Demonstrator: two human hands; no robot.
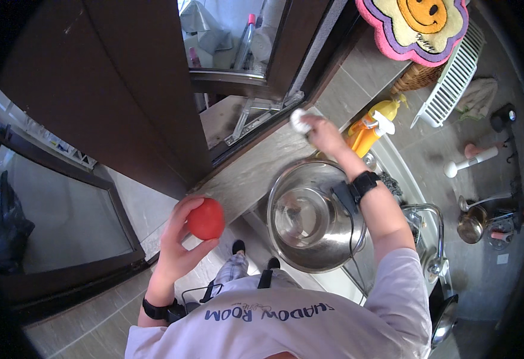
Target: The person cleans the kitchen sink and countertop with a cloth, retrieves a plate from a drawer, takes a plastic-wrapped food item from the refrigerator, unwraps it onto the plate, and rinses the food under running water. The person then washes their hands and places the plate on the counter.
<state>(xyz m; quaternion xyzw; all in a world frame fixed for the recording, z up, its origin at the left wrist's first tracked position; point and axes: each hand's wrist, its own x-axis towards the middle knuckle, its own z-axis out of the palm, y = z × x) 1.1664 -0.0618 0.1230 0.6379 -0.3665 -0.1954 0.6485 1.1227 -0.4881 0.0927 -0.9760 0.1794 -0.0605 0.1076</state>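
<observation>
My left hand [176, 242] is wrapped around a smooth red round object [206, 219], held up above the floor; whether it is a tomato or something else I cannot tell. My right hand [327, 134] reaches over the tiled window ledge [257, 166]. Its fingers grip a small white object [299, 121], blurred, perhaps a brush or scrubber. Beneath my right forearm sits a large stainless steel basin [284, 179], with a clear bowl-like vessel [304, 215] inside it.
Right of my hand stand an orange spray bottle [365, 139] and a yellow bottle [385, 107]. A curved faucet [439, 229] rises beyond the basin. A dark door panel [109, 89] and an open window frame [284, 54] border the ledge. A ladle [482, 202] hangs on the wall.
</observation>
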